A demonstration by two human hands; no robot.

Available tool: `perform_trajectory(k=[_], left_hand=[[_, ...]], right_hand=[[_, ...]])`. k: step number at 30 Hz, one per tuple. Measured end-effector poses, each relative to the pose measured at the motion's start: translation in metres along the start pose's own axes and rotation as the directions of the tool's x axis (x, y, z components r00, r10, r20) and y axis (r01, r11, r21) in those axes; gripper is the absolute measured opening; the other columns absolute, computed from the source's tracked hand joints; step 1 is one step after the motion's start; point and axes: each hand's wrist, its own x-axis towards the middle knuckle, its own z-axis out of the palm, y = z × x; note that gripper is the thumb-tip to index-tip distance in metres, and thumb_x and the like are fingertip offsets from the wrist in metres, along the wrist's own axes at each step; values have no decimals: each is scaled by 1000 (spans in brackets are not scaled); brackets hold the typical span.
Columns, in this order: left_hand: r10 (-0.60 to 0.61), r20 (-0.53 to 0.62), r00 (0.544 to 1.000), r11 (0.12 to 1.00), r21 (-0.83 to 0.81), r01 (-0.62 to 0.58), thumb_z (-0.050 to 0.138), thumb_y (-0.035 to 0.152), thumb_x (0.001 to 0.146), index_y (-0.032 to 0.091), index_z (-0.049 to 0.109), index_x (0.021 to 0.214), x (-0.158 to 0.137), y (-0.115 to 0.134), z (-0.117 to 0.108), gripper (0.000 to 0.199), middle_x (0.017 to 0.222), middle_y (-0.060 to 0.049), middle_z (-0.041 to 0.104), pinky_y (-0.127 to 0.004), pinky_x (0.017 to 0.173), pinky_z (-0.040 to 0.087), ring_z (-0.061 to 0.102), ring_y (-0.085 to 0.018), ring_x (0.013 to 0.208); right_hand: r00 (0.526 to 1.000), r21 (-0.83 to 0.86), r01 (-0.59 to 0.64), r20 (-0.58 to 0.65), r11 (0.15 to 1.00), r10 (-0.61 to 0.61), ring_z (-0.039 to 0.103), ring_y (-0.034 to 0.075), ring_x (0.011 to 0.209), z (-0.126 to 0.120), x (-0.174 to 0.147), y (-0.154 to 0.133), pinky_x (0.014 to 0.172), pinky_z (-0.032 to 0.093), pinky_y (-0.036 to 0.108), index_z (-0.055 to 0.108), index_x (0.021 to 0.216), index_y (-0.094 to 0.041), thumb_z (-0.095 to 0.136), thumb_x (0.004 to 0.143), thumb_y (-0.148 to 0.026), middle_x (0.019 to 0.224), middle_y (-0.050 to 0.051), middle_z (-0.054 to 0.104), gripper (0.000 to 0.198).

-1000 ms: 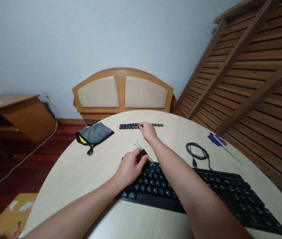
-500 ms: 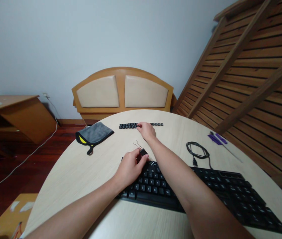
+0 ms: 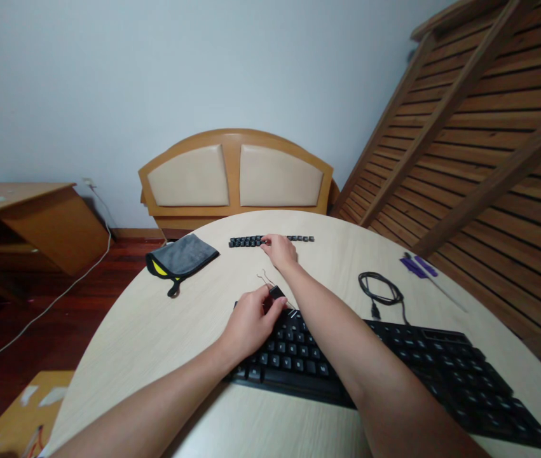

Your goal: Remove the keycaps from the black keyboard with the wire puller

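Observation:
My left hand (image 3: 250,323) is closed round a keycap puller (image 3: 276,292) with a black handle, its thin wire prongs pointing up and away. Beneath that hand lies a black keyboard (image 3: 294,364), partly covered by my right forearm. Farther off, my right hand (image 3: 280,250) pinches a small black keycap at the end of the nearer row of loose keycaps (image 3: 246,242). My fingers hide most of that keycap. A farther row of keycaps (image 3: 304,239) runs on to the right, behind the hand.
A grey cloth (image 3: 187,256) with yellow lining and black edging lies at the left of the round table (image 3: 156,356). To the right are a coiled black USB cable (image 3: 379,289) and a purple-bristled brush (image 3: 417,267). A wooden headboard (image 3: 232,172) stands behind.
Both hands stay almost where they were, the right still at the end of the nearer keycap row. The keycap puller is still in my left hand.

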Motion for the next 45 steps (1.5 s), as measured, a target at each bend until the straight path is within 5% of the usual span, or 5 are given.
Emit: perform_trajectory(k=[10, 17, 24, 32, 45], left_hand=[[16, 32, 999, 1000, 1, -16, 53, 35, 93, 17, 65, 85, 0, -1, 0, 23, 78, -5, 70, -29, 65, 47, 64, -20, 71], [9, 20, 1000, 1000, -18, -9, 55, 37, 92, 17, 66, 84, 1, -3, 0, 24, 77, -5, 71, -30, 67, 48, 64, -21, 73], [-2, 70, 998, 1000, 11, 1, 53, 38, 93, 18, 67, 84, 2, 0, -1, 27, 78, -4, 71, -29, 68, 48, 65, -20, 74], [40, 121, 992, 996, 79, -49, 51, 36, 94, 18, 65, 86, -7, 11, -6, 24, 78, -2, 69, -29, 69, 46, 63, -18, 72], [71, 169, 983, 997, 22, -76, 49, 34, 96, 18, 63, 83, -15, 11, -7, 25, 79, -1, 67, -28, 70, 45, 61, -18, 75]], right_hand=[[981, -112, 35, 195, 993, -12, 63, 23, 104, -42, -4, -1, 87, 46, 30, 59, 125, -23, 70, 76, -17, 112, 8, 70, 51], [904, -65, 158, 411, 985, -118, 67, 24, 90, -103, -85, 20, 78, 49, 30, 69, 112, -18, 66, 80, -32, 100, 8, 73, 36], [665, 308, 248, 635, 919, -392, 49, 27, 127, -152, -164, 55, 109, 36, 40, 47, 141, -24, 65, 78, -58, 140, 8, 52, 74], [714, 228, 327, 576, 917, -398, 30, 30, 140, -135, -187, 61, 117, 24, 45, 33, 150, -20, 66, 73, -67, 154, 10, 34, 96], [781, 241, 433, 380, 868, -495, 43, 28, 130, -123, -200, 53, 109, 35, 46, 54, 134, -27, 63, 82, -59, 142, 7, 51, 62]])
